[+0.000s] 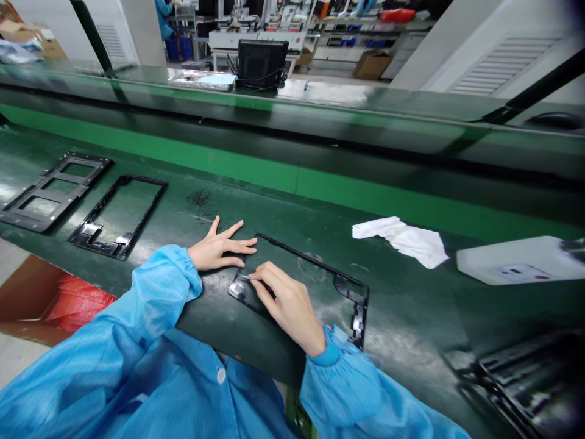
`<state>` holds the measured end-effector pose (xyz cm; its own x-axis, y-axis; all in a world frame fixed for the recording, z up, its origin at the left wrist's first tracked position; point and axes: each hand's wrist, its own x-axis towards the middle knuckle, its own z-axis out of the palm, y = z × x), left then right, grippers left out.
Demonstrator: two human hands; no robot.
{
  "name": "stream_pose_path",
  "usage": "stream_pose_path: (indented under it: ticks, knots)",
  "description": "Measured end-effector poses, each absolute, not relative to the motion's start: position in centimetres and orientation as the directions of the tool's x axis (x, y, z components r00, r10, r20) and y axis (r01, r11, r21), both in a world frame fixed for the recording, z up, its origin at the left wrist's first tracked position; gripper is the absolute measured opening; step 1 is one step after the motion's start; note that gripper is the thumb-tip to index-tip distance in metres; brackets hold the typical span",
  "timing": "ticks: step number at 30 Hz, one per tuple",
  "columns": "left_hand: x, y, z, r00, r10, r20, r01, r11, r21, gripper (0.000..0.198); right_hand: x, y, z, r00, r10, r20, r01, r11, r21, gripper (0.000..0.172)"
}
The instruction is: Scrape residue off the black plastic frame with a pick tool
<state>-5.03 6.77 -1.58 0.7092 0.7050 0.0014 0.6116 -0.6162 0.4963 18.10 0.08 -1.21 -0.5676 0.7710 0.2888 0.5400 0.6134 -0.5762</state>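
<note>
A thin black rectangular frame point(359, 296) lies on the green bench in front of me, with dark fittings along its right end. My left hand point(218, 249) rests with fingers spread at the frame's left end, fingertips close to its edge. Between thumb and fingertips, my right hand point(287, 305) pinches a small thin metal tool point(244, 277) over the frame's lower left corner. Its exact kind is too small to make out. The right hand and wrist hide part of the frame's near side.
Left of me lie a second black frame point(150, 204) and a plate with three openings point(57, 189). Dark scraps point(198, 199) sit beyond my left hand. A white cloth point(406, 241), a white bottle point(512, 259) and stacked black parts point(539, 378) are at right. A carton point(22, 292) stands below the left edge.
</note>
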Motion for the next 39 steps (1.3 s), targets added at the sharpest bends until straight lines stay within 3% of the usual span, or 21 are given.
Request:
stream_pose_path:
  ticks: [2,5,12,17,21,25,28,33,39]
  knots:
    - [-4.8,6.6,-1.2,0.692,0.72,0.048,0.597,-0.609,0.522,0.032,18.1,0.2,-1.2,-0.516,0.791,0.329,0.565,0.603,-0.563,0.017]
    - [-4.2,6.1,-0.7,0.679,0.727,0.1,0.571,-0.609,0.55,0.039,18.1,0.3,-1.2,-0.461,0.806,0.372,0.602,0.592,-0.536,0.018]
    - [-3.4,5.2,0.1,0.715,0.692,0.101,0.51,-0.614,0.602,0.034,18.0,0.0,-1.1,-0.454,0.792,0.409,0.639,0.609,-0.47,0.02]
    - [-5.1,5.7,0.6,0.616,0.77,0.168,0.544,-0.57,0.616,0.035,18.0,-0.1,-1.0,-0.369,0.829,0.419,0.619,0.556,-0.554,0.019]
    - [-6.9,6.7,-0.5,0.37,0.873,0.317,0.773,-0.478,0.417,0.035,18.1,0.0,-1.2,-0.324,0.861,0.392,0.603,0.507,-0.616,0.018]
    - [-7.5,7.3,-1.6,0.287,0.857,0.427,0.879,-0.413,0.238,0.022,18.2,0.1,-1.4,-0.362,0.865,0.348,0.617,0.502,-0.606,0.017]
    - [-6.6,6.8,-1.9,0.359,0.816,0.454,0.841,-0.493,0.221,0.022,18.2,0.2,-1.6,-0.442,0.838,0.32,0.622,0.544,-0.564,0.017]
    - [-3.6,4.6,-3.0,0.608,0.744,0.275,0.702,-0.667,0.251,0.045,18.0,-0.1,-1.7,-0.586,0.766,0.267,0.6,0.63,-0.492,0.013]
    - [-2.2,3.5,-3.9,0.625,0.739,0.254,0.713,-0.672,0.2,0.046,17.8,-0.3,-1.9,-0.665,0.708,0.237,0.576,0.689,-0.441,0.012]
